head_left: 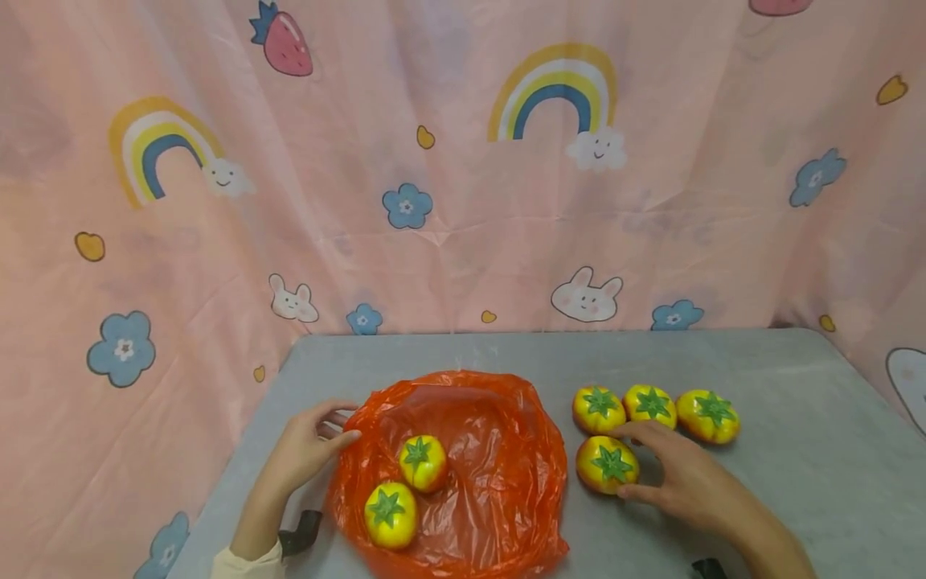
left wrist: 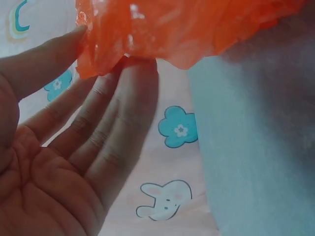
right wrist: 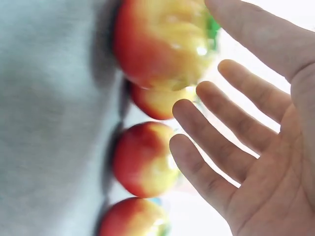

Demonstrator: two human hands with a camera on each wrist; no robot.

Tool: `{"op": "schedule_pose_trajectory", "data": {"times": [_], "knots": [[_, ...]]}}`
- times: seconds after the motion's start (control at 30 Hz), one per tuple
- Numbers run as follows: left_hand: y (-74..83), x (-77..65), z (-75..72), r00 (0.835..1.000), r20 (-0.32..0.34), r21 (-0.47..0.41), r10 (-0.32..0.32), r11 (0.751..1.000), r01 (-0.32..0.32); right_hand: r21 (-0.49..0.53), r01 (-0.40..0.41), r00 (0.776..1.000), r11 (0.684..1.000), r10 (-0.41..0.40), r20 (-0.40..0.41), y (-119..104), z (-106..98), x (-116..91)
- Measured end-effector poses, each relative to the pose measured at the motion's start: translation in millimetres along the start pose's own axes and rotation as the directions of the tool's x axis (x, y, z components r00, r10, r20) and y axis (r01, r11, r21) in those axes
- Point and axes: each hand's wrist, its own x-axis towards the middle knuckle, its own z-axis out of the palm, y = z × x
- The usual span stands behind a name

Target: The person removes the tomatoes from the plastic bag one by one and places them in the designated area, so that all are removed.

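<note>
My left hand (head_left: 304,450) is at the left rim of an orange-red plastic bag (head_left: 492,482), which lies spread wide. In the left wrist view its thumb (left wrist: 54,56) reaches the bag's edge, and the tips of its nearly straight fingers are hidden behind the plastic. Two yellow-red fruits with green star-shaped leaves, one front (head_left: 391,515) and one behind (head_left: 423,464), lie in the bag. To the right, my right hand (head_left: 687,474) spans a similar fruit (head_left: 602,465) between thumb and forefinger, its other fingers spread out in the right wrist view.
Behind that fruit stand three more in a row: left (head_left: 599,408), middle (head_left: 649,405) and right (head_left: 709,416). All rest on a grey table (head_left: 803,418). A pink patterned curtain (head_left: 463,265) hangs along the table's back edge.
</note>
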Motion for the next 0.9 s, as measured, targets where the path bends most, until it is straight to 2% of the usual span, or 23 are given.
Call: {"op": "schedule_pose_trajectory", "data": {"times": [0.17,0.37,0.5,0.7,0.9], "knots": [[-2.4,-5.0,0.9,0.999,0.016,0.011,-0.037,0.999,0.037,-0.018,0.036,0.998,0.999,-0.037,-0.055,-17,-12,0],[-2.6,-6.5,7.9,0.997,0.028,0.014,-0.071,0.997,0.07,0.04,0.083,0.996,0.996,-0.083,-0.019,-51,-23,11],[-1.2,-5.5,9.6,0.998,0.022,0.029,-0.064,0.998,0.063,0.083,0.152,0.988,0.985,-0.152,-0.001,-74,-20,22],[-1.2,-3.7,10.7,0.997,0.025,0.029,-0.078,0.997,0.078,0.111,0.195,0.977,0.974,-0.204,0.07,-108,-14,39],[-4.0,-3.8,10.5,0.998,0.021,0.008,-0.051,0.999,0.051,0.102,0.295,0.948,0.95,-0.304,0.097,-136,-8,60]]}}
